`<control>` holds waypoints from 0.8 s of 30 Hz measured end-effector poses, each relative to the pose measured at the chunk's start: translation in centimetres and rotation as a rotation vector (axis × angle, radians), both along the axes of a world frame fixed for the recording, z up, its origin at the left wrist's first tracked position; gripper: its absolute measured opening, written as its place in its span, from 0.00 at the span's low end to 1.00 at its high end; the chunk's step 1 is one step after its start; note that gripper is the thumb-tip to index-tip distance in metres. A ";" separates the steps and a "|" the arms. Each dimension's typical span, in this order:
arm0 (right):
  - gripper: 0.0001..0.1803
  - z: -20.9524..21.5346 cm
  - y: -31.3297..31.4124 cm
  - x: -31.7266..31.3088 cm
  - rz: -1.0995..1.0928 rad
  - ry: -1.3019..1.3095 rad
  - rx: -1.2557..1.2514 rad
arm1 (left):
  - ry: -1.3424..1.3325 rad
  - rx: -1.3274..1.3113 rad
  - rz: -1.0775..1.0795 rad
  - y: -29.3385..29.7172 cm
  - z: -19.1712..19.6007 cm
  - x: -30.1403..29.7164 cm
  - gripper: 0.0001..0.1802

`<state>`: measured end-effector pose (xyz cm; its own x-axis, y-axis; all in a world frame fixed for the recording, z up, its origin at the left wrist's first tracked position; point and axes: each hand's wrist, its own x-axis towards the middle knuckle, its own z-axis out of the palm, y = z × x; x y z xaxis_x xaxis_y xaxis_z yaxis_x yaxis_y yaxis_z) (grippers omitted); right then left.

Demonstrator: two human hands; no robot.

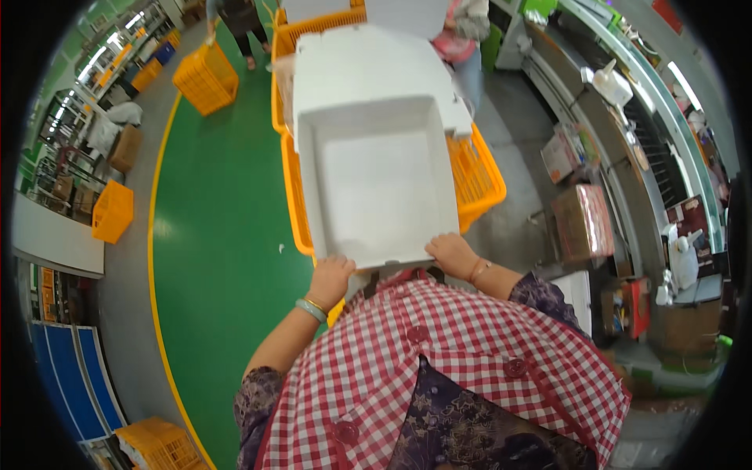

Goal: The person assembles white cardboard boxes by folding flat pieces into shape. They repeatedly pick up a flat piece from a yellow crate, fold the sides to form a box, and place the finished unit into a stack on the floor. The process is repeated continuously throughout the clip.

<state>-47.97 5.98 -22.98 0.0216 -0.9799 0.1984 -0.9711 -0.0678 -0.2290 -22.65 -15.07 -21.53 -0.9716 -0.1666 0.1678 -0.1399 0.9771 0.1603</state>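
Observation:
Right in front of me is an open white cardboard box [376, 172], its lid flap [364, 70] folded back at the far side. The inside of the box shows bare white walls and bottom. My left hand [333, 278] grips the near left corner of its rim, and my right hand [453, 254] grips the near edge toward the right. Fingers of both hands are closed over the cardboard, partly out of sight. Beneath and behind the box are yellow plastic crates [475, 176], largely covered by it.
A person [239, 23] stands far ahead beside a yellow crate [206, 78]; another person [468, 39] is beyond the box at right. Along the right runs a conveyor bench [595, 102] with cartons [583, 223] near it. A yellow line [153, 266] borders the green floor [219, 235].

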 end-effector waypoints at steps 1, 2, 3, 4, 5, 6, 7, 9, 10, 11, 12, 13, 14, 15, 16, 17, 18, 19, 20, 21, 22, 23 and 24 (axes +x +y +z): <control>0.09 -0.3 0.0 0.0 -0.012 0.018 0.012 | -0.004 -0.011 0.009 0.4 -0.7 0.1 0.04; 0.10 -0.4 0.1 0.0 -0.027 0.016 0.033 | -0.009 -0.020 0.021 0.8 -1.4 0.2 0.04; 0.11 -0.4 0.4 0.2 -0.047 0.012 0.051 | -0.035 -0.013 0.028 1.1 -1.5 0.2 0.04; 0.12 -0.3 0.4 0.1 -0.060 0.018 0.068 | -0.051 -0.008 0.041 1.2 -1.4 0.0 0.03; 0.14 -0.3 0.4 0.3 -0.076 0.016 0.076 | -0.066 -0.002 0.054 1.3 -1.3 -0.1 0.03; 0.15 0.1 0.2 0.3 -0.090 0.018 0.075 | -0.068 -0.004 0.059 1.2 -1.0 -0.2 0.03; 0.16 0.2 -0.2 0.2 -0.102 0.023 0.075 | -0.065 0.000 0.065 1.0 -1.0 -0.3 0.02; 0.15 0.3 -0.7 -0.2 -0.107 0.023 0.129 | -0.057 0.001 0.084 0.8 -1.0 -0.5 0.02; 0.15 0.4 -0.9 -0.3 -0.105 0.017 0.158 | -0.065 -0.011 0.088 0.8 -0.9 -0.5 0.02; 0.14 0.4 -1.0 -0.2 -0.105 0.011 0.187 | -0.067 -0.005 0.090 0.8 -0.8 -0.5 0.02; 0.14 0.6 -1.3 -0.4 -0.119 0.001 0.206 | -0.065 -0.004 0.091 0.5 -0.7 -0.7 0.01; 0.14 0.8 -1.5 -0.4 -0.134 -0.009 0.224 | -0.063 -0.003 0.092 0.4 -0.6 -0.7 0.01; 0.13 0.8 -1.6 -0.5 -0.150 -0.019 0.243 | -0.063 -0.002 0.089 0.4 -0.7 -0.7 0.02; 0.13 0.9 -1.9 -0.6 -0.158 -0.017 0.252 | -0.059 -0.008 0.086 0.2 -0.7 -0.8 0.03; 0.13 0.9 -1.9 -0.7 -0.167 -0.016 0.262 | -0.054 -0.014 0.083 -0.1 -0.7 -1.0 0.05; 0.13 0.9 -1.9 -0.8 -0.175 -0.015 0.270 | -0.067 -0.010 0.081 0.0 -0.7 -1.1 0.05; 0.13 1.1 -2.1 -0.8 -0.174 -0.015 0.274 | -0.076 -0.012 0.085 0.1 -0.5 -0.9 0.04; 0.13 1.2 -2.3 -1.0 -0.169 -0.013 0.274 | -0.083 -0.017 0.094 0.1 -0.4 -0.9 0.04; 0.13 1.2 -2.4 -1.0 -0.162 -0.011 0.274 | -0.076 -0.013 0.085 0.1 -0.3 -0.8 0.04; 0.13 1.2 -2.3 -1.1 -0.165 -0.013 0.264 | -0.069 -0.017 0.082 0.1 -0.2 -0.9 0.04; 0.13 1.1 -2.3 -1.2 -0.162 -0.016 0.254 | -0.063 -0.021 0.085 0.1 -0.2 -0.9 0.04; 0.13 1.1 -2.2 -1.2 -0.158 -0.019 0.244 | -0.057 -0.025 0.088 0.0 -0.1 -0.8 0.04; 0.12 1.7 -2.3 -1.2 -0.134 -0.043 0.226 | -0.065 -0.005 0.089 -0.1 0.0 -0.7 0.03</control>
